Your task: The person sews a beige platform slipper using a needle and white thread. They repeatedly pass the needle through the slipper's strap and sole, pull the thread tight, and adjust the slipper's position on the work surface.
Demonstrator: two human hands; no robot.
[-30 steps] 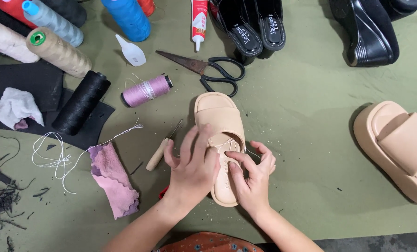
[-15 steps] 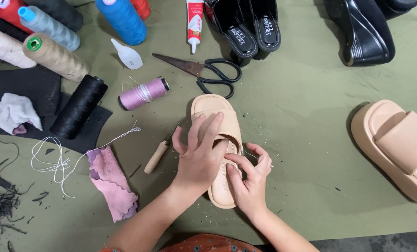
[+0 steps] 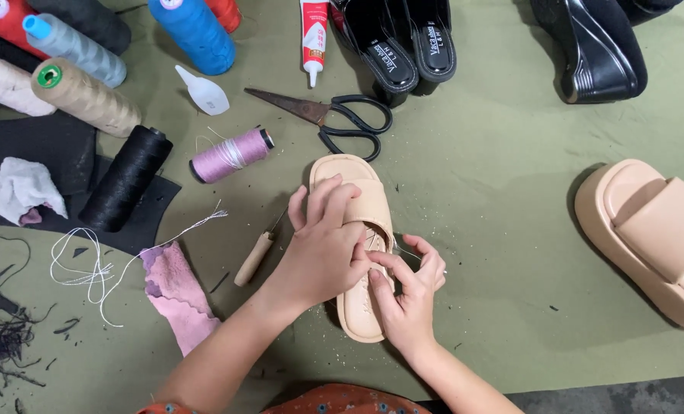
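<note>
A small beige slide sandal (image 3: 353, 172) lies toe-away on the green cloth surface (image 3: 495, 230). My left hand (image 3: 323, 249) lies over its strap and middle, fingers gripping the strap. My right hand (image 3: 411, 291) is at the sandal's right edge near the heel, thumb and fingers pinched at a thin thread beside the strap. A wooden-handled awl (image 3: 254, 257) lies just left of my left hand.
Black-handled scissors (image 3: 326, 115), a lilac thread spool (image 3: 229, 155), a black spool (image 3: 127, 178), several large thread cones (image 3: 85, 96), a glue tube (image 3: 313, 34), black shoes (image 3: 403, 46), a larger beige sandal (image 3: 656, 230), pink leather scrap (image 3: 175, 295), white string (image 3: 89, 261).
The view has drifted slightly; the sandal and both hands sit a little further up the frame. My right hand's fingers have shifted along the sandal's right edge.
</note>
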